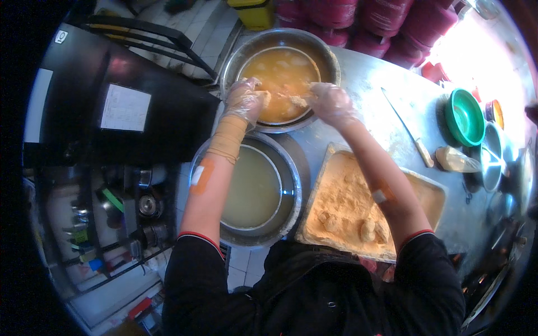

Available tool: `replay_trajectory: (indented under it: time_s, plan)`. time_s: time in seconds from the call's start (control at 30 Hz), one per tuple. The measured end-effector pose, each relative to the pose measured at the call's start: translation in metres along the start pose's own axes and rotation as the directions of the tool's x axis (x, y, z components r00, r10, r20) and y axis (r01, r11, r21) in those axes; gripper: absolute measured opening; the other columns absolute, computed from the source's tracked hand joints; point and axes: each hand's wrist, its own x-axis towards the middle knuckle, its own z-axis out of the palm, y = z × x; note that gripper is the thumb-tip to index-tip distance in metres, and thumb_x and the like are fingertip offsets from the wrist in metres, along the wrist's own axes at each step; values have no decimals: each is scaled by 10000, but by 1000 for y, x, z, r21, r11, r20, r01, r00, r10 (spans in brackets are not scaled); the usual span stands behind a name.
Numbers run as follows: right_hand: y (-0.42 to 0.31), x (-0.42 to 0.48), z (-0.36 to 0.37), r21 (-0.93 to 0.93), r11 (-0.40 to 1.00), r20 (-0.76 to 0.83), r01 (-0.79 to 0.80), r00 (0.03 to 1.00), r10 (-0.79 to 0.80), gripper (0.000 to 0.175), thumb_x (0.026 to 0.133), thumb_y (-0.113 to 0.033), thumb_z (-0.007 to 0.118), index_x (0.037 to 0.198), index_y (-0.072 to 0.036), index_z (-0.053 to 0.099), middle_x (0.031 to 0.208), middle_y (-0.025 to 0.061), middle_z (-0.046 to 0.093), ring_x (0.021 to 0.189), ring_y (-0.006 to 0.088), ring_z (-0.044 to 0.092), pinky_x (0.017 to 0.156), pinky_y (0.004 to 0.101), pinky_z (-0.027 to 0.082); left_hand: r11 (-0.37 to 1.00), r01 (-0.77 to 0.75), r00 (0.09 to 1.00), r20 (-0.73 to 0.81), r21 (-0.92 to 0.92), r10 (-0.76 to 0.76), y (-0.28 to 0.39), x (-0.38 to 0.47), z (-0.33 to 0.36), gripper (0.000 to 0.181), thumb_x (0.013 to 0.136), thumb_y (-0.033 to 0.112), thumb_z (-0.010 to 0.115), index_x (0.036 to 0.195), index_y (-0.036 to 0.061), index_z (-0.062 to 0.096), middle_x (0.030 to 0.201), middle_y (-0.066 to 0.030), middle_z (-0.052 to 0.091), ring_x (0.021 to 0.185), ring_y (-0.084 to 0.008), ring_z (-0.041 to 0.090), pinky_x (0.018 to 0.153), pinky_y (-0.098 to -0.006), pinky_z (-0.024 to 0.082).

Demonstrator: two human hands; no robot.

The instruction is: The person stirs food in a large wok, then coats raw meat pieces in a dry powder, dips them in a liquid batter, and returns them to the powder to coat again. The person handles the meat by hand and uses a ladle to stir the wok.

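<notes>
Both my hands wear clear plastic gloves over a large metal bowl (333,67) of orange liquid (277,67) with pale pieces in it. My left hand (246,98), its forearm wrapped in a tan bandage (227,138), is closed around a flour-coated piece (265,98) at the bowl's near left. My right hand (332,101) grips another coated piece (298,101) at the right side. Nearer me stands a second metal bowl (297,189) of cloudy liquid (252,189). To its right, partly under my right arm, a metal tray (440,197) holds orange-tinted flour (340,189) with several coated lumps (367,230).
A long knife (405,126) lies on the metal table (370,80). At right are a green bowl (465,117), a plastic bag (456,159) and scissors (467,193). Magenta gas cylinders (384,17) stand beyond; a black cabinet (168,101) and a shelf of utensils (109,201) are left.
</notes>
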Motion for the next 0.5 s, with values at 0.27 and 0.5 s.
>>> replay_trajectory:
  time_s: [0.27,0.5]
  plan:
    - [155,-170,-60,36,981,437,-190,886,155,507,940,-420,797,1269,-36,758,1166,190,794,1021,259,772,880,415,615,728,-109,958,124,-677,259,146,-125,11,133,963,141,671,1042,50,727,885,-51,688,856,-90,632,788,-301,541]
    - [209,-313,-12,-151,984,138,-98,983,119,556,925,-362,782,1385,-65,684,1294,197,728,1200,370,693,1057,457,545,926,-225,876,354,-303,328,224,-261,145,231,936,198,663,1107,62,739,1100,-191,759,1070,-321,718,985,-418,558]
